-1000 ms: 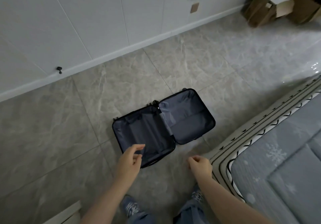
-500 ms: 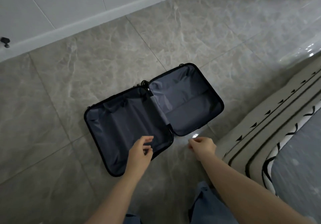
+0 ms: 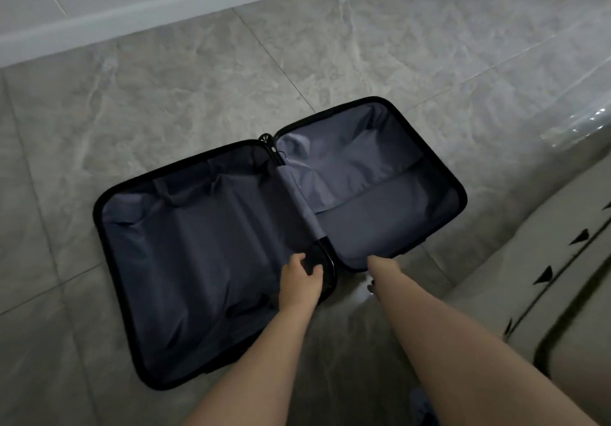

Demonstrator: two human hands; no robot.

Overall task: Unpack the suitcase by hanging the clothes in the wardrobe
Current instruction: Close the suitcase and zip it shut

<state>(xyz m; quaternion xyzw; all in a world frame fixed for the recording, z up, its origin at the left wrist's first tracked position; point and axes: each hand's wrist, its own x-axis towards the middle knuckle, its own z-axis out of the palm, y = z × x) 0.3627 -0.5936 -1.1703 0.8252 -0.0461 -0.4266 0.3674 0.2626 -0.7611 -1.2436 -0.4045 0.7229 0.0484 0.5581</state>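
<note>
From my remote seat I see a grey marble-look tile floor [image 3: 165,101] with a white baseboard [image 3: 158,15] running along the wall at the top, and at the right the beige side of a bed [image 3: 542,260] with dark triangle marks, close to the case. Nothing blocks my sight of the case except my own forearms crossing its near edge. Against half a second ago, the view has dropped closer, the case fills far more of the frame, and both hands have moved forward from just short of it onto its near edge. The suitcase [image 3: 205,247] lies wide open and flat on the floor, two black-rimmed halves joined by a grey fabric hinge strip; both show only rumpled dark blue-grey lining, and the right half carries a flat lining panel across it. The left hand [image 3: 299,281] curls over the near rim of the left half beside the hinge, thumb and fingers wrapped round the edge. The right hand [image 3: 380,265] reaches the near rim of the right half; its fingers are hidden, so I cannot tell whether it grips.
</note>
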